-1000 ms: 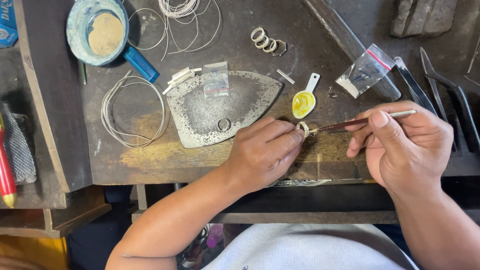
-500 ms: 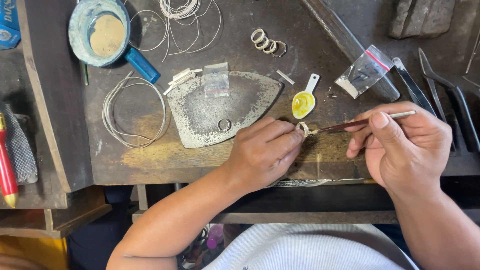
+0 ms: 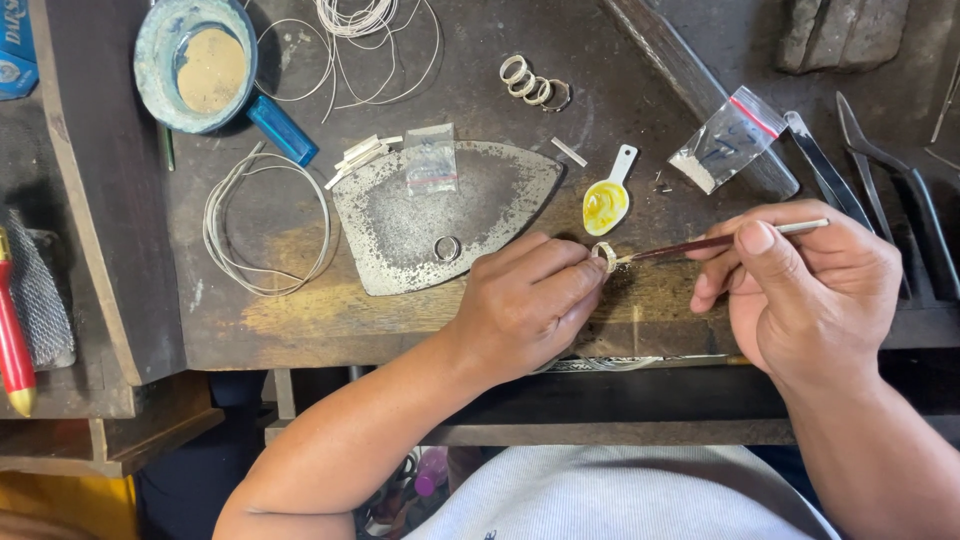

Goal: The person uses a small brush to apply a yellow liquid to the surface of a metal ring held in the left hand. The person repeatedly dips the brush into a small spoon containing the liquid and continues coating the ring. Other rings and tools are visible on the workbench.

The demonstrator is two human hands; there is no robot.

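Observation:
My left hand [image 3: 525, 300] pinches a small metal ring [image 3: 603, 254] between its fingertips, just above the worn wooden bench [image 3: 300, 320]. My right hand [image 3: 805, 295] grips a thin brush [image 3: 700, 245] like a pen, with its tip touching the ring. Just beyond the ring lies a small white spoon [image 3: 607, 200] holding yellow paste. Left of it sits a flat, iron-shaped metal plate [image 3: 440, 215] with another ring [image 3: 447, 248] and a little plastic bag [image 3: 432, 165] on it.
A round blue dish [image 3: 195, 65] with a handle sits far left, with coils of wire [image 3: 265, 220] near it. Several linked rings [image 3: 535, 85] lie at the back. A clear bag [image 3: 725, 140] and pliers [image 3: 880, 170] are at the right. A red-handled tool [image 3: 12, 340] lies at the left edge.

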